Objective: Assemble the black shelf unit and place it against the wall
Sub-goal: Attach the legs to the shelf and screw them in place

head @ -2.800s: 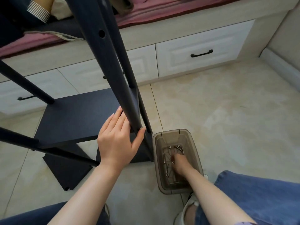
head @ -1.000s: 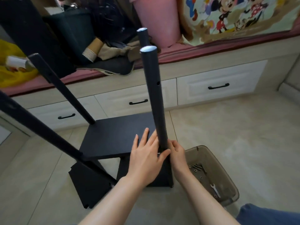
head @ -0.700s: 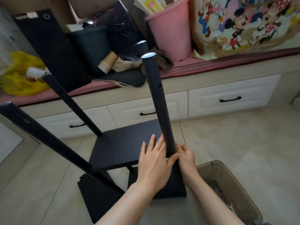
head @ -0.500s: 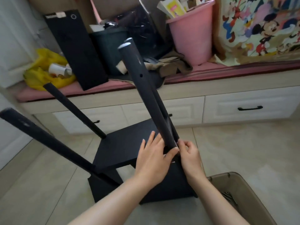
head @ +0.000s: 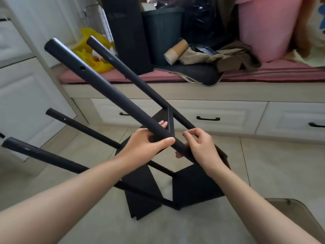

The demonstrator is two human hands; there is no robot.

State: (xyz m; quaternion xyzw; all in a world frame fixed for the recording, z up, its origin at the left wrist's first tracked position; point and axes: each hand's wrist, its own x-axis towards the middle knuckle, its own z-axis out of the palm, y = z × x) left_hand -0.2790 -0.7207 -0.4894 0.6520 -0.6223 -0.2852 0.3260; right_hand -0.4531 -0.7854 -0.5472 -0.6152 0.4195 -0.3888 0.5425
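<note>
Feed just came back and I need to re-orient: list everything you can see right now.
shelf unit: one, black, tilted on floor, centre
poles: four, black, slanting up-left from it
bucket: one, pink, bench, top right
bin: one, dark, bench, centre
paper cup: one, brown, on its side, bench
bag: one, yellow, bench, left
drawers: three, white, under bench
box: one, brown, floor, bottom right
left hand: one, grips nearest pole
right hand: one, curled round same pole, lower

Your left hand (head: pixel 147 143) grips the nearest black pole (head: pixel 105 85) of the shelf unit (head: pixel 193 187), thumb on top. Your right hand (head: pixel 202 148) curls round it just below. The unit leans left on the tiled floor (head: pixel 272 173).
</note>
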